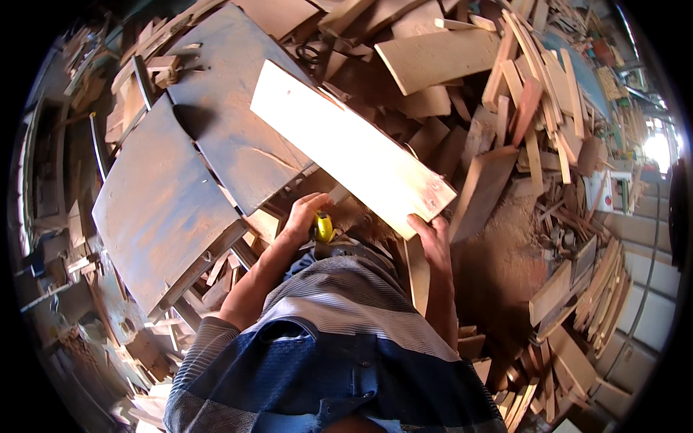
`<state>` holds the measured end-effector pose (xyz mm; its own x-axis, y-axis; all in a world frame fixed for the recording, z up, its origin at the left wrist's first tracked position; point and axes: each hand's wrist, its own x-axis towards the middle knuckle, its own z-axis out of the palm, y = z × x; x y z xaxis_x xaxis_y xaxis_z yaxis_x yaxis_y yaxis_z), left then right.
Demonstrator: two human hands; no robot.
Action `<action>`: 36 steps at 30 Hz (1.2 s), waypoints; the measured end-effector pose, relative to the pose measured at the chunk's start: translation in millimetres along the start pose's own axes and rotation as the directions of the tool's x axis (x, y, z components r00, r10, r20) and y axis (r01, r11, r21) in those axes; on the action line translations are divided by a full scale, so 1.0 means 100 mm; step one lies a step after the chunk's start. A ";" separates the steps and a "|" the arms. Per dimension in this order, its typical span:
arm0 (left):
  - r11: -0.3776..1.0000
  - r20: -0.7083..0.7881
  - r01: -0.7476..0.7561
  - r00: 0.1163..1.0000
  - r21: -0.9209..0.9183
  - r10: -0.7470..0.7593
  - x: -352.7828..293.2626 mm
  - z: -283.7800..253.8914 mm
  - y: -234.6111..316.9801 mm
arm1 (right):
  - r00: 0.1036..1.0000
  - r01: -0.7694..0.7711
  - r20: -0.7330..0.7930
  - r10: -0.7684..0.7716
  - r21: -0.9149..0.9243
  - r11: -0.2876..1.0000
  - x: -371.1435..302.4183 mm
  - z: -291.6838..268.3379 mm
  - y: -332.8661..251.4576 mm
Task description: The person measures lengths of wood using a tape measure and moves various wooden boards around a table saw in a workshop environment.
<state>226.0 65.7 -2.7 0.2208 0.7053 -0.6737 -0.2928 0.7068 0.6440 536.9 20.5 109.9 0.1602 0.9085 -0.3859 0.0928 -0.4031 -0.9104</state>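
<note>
A long pale wooden board point(346, 148) lies slanted in front of me, its far end over the blue-grey metal machine table. My right hand point(435, 249) grips the board's near right corner, with the thumb on its top face. At my waist, my left hand point(304, 215) is curled around a yellow tape measure point(323, 227). Its fingertips are partly hidden, and the hand is apart from the board. The board's underside cannot be seen.
The metal machine table point(170, 209), dusted with sawdust, stands at the left with a slot between its plates. Heaped offcuts point(437, 61) fill the far side and the right. Stacked wooden strips point(606, 296) lie at the lower right. Sawdust point(505, 267) covers the floor beside me.
</note>
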 end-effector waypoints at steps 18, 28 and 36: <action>0.998 -0.018 -0.048 0.999 -0.041 0.047 -0.04 0.00 0.07 | 0.999 -0.013 0.035 0.012 0.006 1.000 -0.03 0.03 0.14; 0.999 -0.041 -0.037 0.998 0.038 0.039 -0.03 -0.03 0.08 | 0.999 -0.048 0.004 0.048 0.043 0.998 -0.06 0.07 0.16; 0.997 -0.076 -0.057 0.995 0.053 0.061 0.00 -0.04 0.05 | 0.990 -0.141 0.025 0.139 0.247 0.959 0.06 0.01 0.70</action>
<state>220.4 69.3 -1.0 0.1311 0.7407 -0.6589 -0.2552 0.6675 0.6995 543.3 -1.9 43.2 0.1470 0.8460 -0.5125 -0.1768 -0.4874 -0.8551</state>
